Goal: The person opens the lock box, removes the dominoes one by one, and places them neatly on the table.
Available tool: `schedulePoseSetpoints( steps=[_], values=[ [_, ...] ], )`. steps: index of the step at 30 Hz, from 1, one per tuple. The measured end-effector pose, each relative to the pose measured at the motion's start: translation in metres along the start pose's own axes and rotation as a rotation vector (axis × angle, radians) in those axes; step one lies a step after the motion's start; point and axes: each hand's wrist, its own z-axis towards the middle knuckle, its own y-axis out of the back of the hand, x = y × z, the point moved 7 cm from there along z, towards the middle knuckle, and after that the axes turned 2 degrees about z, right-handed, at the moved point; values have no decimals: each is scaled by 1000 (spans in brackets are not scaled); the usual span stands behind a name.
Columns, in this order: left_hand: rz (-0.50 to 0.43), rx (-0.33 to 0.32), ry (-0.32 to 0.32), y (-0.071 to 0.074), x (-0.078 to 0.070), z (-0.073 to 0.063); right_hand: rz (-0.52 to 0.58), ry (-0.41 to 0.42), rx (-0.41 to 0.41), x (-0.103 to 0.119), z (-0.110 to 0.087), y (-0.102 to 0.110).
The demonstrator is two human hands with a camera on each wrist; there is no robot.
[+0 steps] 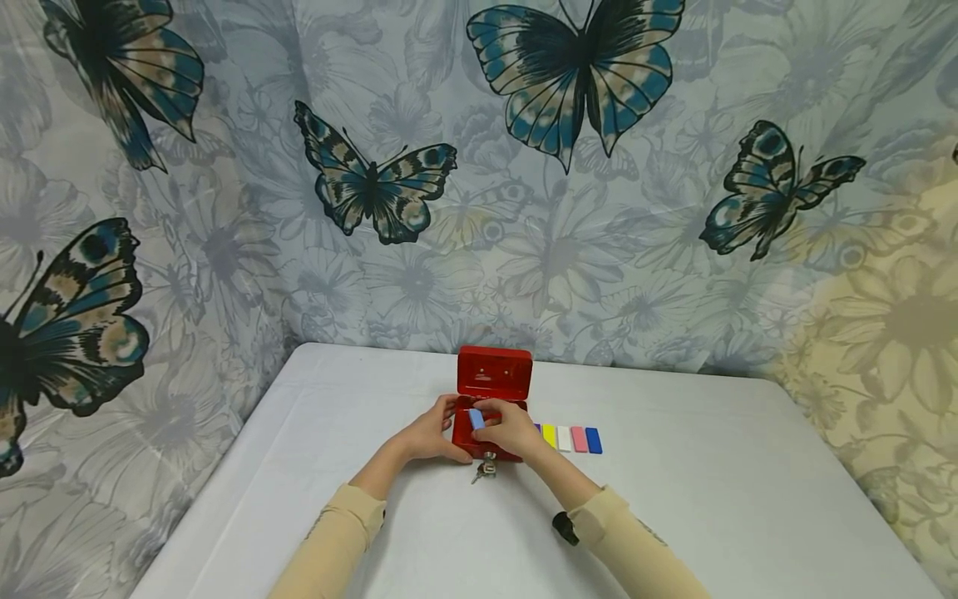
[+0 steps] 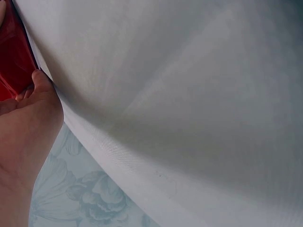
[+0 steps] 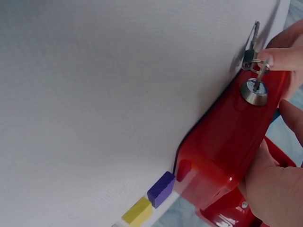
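A small red cash box stands on the table with its lid raised at the back. My left hand grips the box's left side, thumb near the front corner and fingers farther back. Over the box's opening, my right hand pinches a light blue block between thumb and fingers. A key sits in the round lock on the front wall, with a second key hanging from its ring. The right hand hides much of the box's inside.
Right of the box, a row of small blocks lies on the white tablecloth: purple, yellow, white, pink and blue. A butterfly-patterned backdrop rises behind the table.
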Motion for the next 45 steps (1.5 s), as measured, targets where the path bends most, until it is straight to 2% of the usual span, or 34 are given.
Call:
schedulePoseSetpoints(
  steps=[4, 12, 29, 45],
  values=[
    [3, -2, 4, 0, 0, 0, 13, -18, -14, -1, -3, 4],
    [4, -8, 9, 0, 0, 0, 109, -79, -34, -1, -13, 12],
    [0, -16, 4, 0, -1, 1, 305, -85, -55, -15, -28, 31],
    [13, -24, -10, -1, -4, -1, 424, -114, -75, -29, -48, 49]
  ],
)
